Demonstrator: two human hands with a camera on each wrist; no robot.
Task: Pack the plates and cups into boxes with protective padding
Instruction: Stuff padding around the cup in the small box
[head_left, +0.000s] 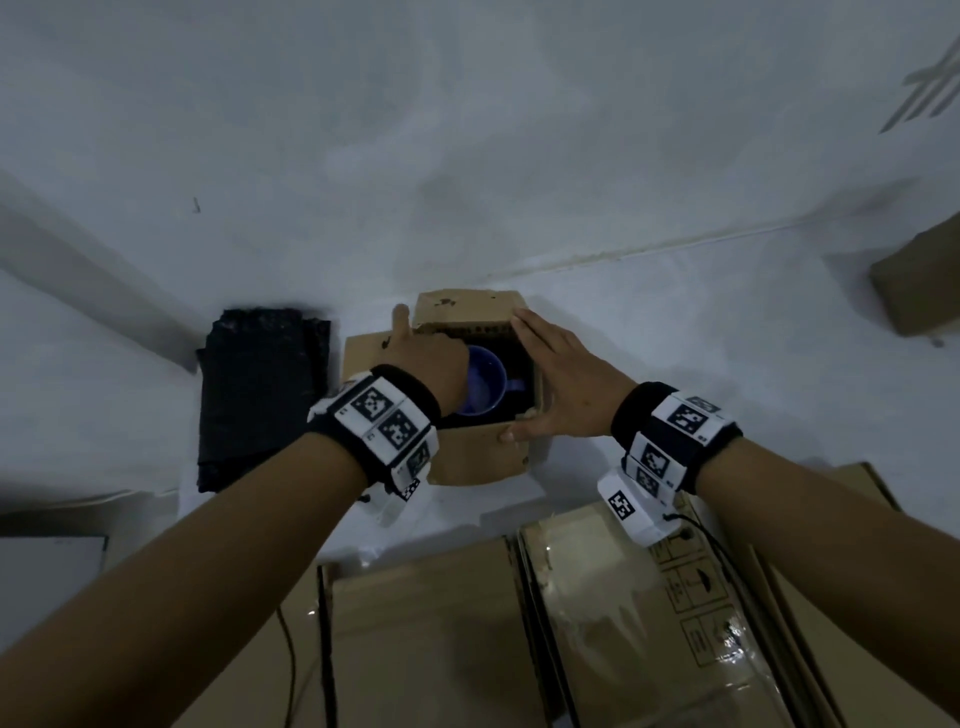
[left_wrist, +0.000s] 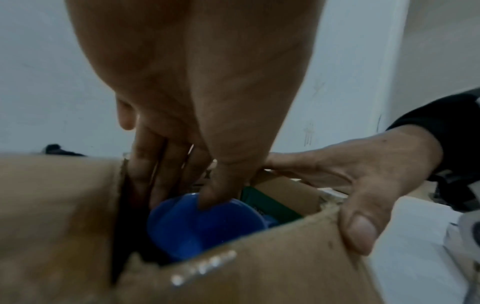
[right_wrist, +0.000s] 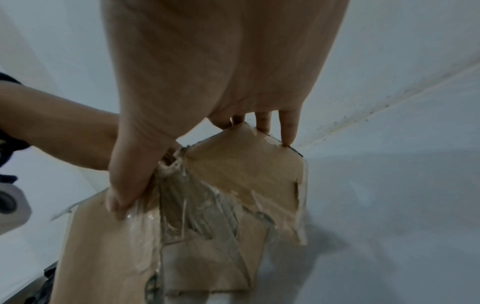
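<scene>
Lowering a blue cup (left_wrist: 205, 226) into a small cardboard box (head_left: 483, 457) is the step in hand, by my judgement. The left hand (head_left: 428, 358) reaches into the opening; in the left wrist view its thumb lies inside the cup's rim and the fingers (left_wrist: 145, 170) run down the outside, so the hand pinches the cup wall. The cup sits partly inside the box, toward the left wall, its handle pointing right. Whether it rests on the bottom cannot be told.

The right hand (head_left: 558, 374) lies along the box's right side, fingers straight along the top edge, thumb pressed on the near corner. It steadies the box and grips nothing.

Dark material shows inside the box around the cup; whether it is padding is unclear. A folded black sheet (head_left: 262, 400), possibly the padding, lies on the floor just left of the box. Flattened cartons (head_left: 649, 623) lie nearer the person.

Recommendations, as judgement:
- Keep the right hand braced; the box's torn, taped side (right_wrist: 233, 195) looks weak and could buckle.
- Set the cup down upright before releasing the pinch.
- Confirm padding lies beneath and around the cup, with the handle clear of the bare wall.
</scene>
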